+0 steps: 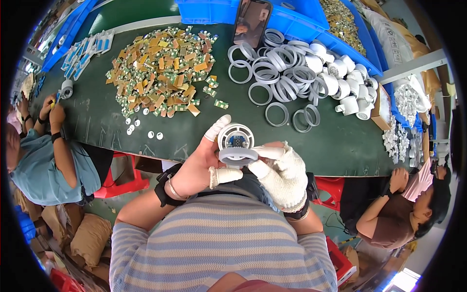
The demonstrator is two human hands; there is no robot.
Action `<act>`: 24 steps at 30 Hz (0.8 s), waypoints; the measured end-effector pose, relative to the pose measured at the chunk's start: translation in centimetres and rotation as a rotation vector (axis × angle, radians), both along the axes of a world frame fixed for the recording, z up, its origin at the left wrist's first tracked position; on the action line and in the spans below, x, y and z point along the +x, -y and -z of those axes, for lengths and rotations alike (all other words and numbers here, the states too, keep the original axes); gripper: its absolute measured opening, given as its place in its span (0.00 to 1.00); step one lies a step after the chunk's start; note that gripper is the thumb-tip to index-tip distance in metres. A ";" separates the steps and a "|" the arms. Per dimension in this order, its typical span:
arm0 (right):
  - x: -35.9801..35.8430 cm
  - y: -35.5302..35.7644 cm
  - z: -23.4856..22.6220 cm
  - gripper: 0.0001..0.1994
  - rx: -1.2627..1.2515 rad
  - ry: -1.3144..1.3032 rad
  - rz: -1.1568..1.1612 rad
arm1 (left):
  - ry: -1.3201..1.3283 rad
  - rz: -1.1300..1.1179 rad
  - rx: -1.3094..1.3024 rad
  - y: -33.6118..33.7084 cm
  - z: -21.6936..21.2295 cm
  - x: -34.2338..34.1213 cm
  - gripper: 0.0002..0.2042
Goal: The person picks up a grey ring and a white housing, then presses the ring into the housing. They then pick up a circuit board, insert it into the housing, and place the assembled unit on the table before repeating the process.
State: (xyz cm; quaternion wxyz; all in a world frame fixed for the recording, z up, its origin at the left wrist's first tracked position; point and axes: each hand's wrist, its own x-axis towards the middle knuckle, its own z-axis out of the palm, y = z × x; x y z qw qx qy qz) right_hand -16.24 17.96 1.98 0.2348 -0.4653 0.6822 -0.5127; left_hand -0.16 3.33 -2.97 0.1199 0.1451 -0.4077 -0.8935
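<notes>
The left hand (pixel 202 163) (2 white finger cots on it) grips a round white plastic housing (pixel 235 137) with a small circuit board inside, just near of the dark green table (pixel 97 121). The gloved right hand (pixel 282 173) pinches a grey plastic ring (pixel 238 156) against its near rim. The ring could seat tilted if pressed unevenly, or slip from the pinch.

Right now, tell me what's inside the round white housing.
Inside the white housing, a small dark board with a blue part shows. The grey ring, held in front, covers its lower part.
</notes>
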 end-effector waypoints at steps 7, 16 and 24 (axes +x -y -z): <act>0.2 -0.1 1.4 0.12 0.004 0.152 -0.022 | -0.070 -0.047 -0.068 -0.6 0.7 -0.2 0.57; 0.2 -0.2 1.6 0.12 0.046 0.239 -0.013 | -0.115 -0.075 -0.064 -0.6 1.0 -0.1 0.54; -0.8 1.4 2.7 0.34 -0.069 0.138 0.037 | -0.007 0.010 -0.369 -0.9 0.6 0.2 0.42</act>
